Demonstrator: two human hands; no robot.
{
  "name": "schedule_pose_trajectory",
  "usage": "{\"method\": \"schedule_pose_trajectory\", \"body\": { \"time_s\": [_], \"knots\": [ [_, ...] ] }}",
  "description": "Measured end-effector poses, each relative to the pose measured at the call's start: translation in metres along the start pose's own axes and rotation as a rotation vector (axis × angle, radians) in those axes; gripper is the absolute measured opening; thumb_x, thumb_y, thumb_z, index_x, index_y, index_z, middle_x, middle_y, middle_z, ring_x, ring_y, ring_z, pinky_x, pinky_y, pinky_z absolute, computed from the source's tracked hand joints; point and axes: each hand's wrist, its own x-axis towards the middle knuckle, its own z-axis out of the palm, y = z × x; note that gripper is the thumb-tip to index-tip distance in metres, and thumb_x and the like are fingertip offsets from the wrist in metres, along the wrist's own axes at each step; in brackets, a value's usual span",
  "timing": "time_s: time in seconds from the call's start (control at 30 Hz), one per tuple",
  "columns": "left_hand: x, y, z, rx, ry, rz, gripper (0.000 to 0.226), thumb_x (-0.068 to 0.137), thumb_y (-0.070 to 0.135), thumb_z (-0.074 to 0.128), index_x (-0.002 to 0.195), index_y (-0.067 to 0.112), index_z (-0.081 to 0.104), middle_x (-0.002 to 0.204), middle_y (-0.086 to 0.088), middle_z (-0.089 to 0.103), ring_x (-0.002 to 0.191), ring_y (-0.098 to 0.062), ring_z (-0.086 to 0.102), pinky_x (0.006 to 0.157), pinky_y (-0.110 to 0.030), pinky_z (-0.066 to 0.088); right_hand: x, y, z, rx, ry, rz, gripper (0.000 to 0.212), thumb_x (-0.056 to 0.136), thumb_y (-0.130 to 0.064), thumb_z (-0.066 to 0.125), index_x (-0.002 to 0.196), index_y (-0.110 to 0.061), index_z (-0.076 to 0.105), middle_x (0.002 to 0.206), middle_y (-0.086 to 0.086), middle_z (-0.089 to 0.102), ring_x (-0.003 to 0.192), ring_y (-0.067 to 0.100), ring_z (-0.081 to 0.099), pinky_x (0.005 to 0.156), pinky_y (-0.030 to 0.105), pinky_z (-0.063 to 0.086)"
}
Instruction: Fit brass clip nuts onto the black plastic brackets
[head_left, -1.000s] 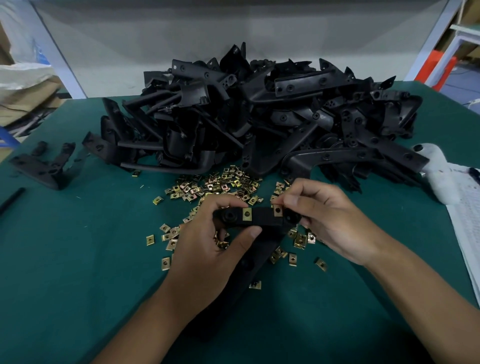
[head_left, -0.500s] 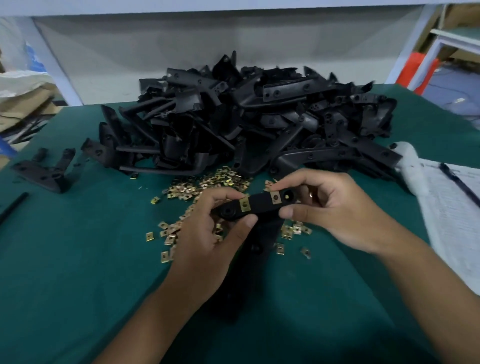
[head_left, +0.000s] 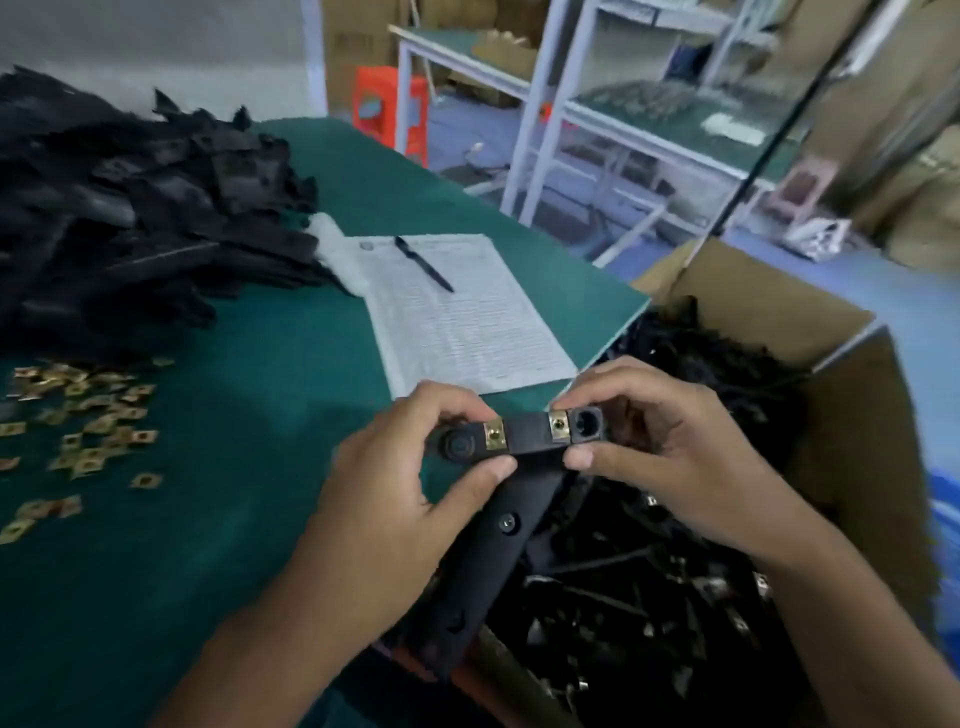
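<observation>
I have my left hand (head_left: 395, 478) and my right hand (head_left: 660, 441) both curled onto the long black plastic bracket (head_left: 524, 441), which I hold between them above the table's right edge. My left thumb presses its lower edge near the middle, with the fingers wrapped over the top at the round-bossed end. My right hand pinches the other end, index finger on top and thumb underneath, just beside the open round socket. Two square brass clip nuts (head_left: 495, 435) sit on the bracket's short crossbar, one by each hand; the second (head_left: 558, 426) touches my right fingertip. The bracket's long arm runs down and away beneath my left palm.

Below and to the right of my right hand stands an open brown cardboard box (head_left: 862, 415) holding more black brackets. Well to the left of my left hand, loose brass clip nuts (head_left: 88, 415) lie scattered on the green table mat (head_left: 234, 493), and beyond them is a big heap of black brackets (head_left: 135, 218), blurred. Just ahead of both hands lies a printed white paper sheet (head_left: 457, 322) with a black pen (head_left: 423, 263) on it.
</observation>
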Motion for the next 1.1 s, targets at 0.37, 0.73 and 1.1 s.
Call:
{"method": "schedule_pose_trajectory", "body": {
  "time_s": [0.37, 0.73, 1.1],
  "knots": [
    [0.019, 0.011, 0.079, 0.085, -0.234, 0.074, 0.040, 0.085, 0.061, 0.058, 0.122, 0.051, 0.045, 0.119, 0.032, 0.054, 0.114, 0.002, 0.051, 0.093, -0.023, 0.044, -0.065, 0.022, -0.060, -0.259, 0.139, 0.160, 0.035, 0.081, -0.041, 0.075, 0.115, -0.040, 0.066, 0.104, -0.022, 0.061, 0.075, 0.009, 0.052, 0.067, 0.012, 0.041],
    [-0.025, -0.042, -0.085, 0.456, 0.150, -0.076, 0.009, 0.101, 0.043, 0.048, 0.102, 0.039, 0.056, 0.104, 0.024, 0.057, 0.099, 0.005, 0.051, 0.090, -0.019, 0.038, 0.031, 0.037, 0.060, -0.023, -0.080, 0.076, 0.037, 0.075, -0.050, 0.084, 0.104, -0.031, 0.072, 0.088, -0.004, 0.073, 0.064, 0.014, 0.063, 0.056, 0.018, 0.049],
    [-0.099, -0.119, -0.212, 0.797, 0.451, -0.418, 0.021, 0.101, 0.048, 0.040, 0.104, 0.038, 0.058, 0.102, 0.027, 0.055, 0.101, 0.005, 0.048, 0.087, -0.022, 0.035, 0.168, -0.052, 0.265, -0.368, -0.636, -0.282, 0.080, 0.075, -0.088, 0.044, 0.144, -0.060, 0.014, 0.128, -0.029, 0.015, 0.119, 0.001, 0.020, 0.098, 0.024, 0.029]
  ]
}}
